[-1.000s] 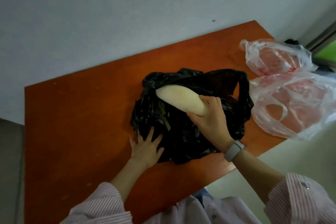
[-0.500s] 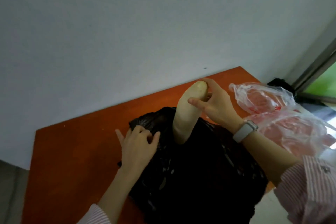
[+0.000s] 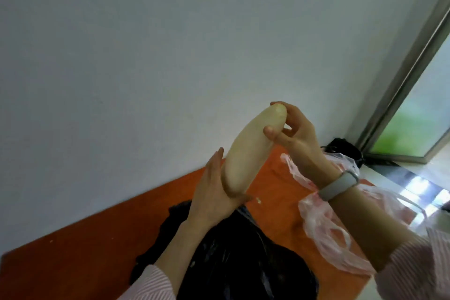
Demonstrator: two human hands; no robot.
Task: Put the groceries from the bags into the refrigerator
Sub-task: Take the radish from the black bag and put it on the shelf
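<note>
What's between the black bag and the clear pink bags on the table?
In the head view, only bare orange table separates the black bag from the pink bags.

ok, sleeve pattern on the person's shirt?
Thin pink and white stripes on the striped shirt sleeve, clearest in the head view at lower right.

A long pale radish (image 3: 246,151) is held tilted in the air above a crumpled black bag (image 3: 243,263); pink-tinted clear bags (image 3: 326,229) lie beside it.

Pink-striped sleeves (image 3: 411,273), a grey wristband (image 3: 339,185) on 1 wrist.
</note>
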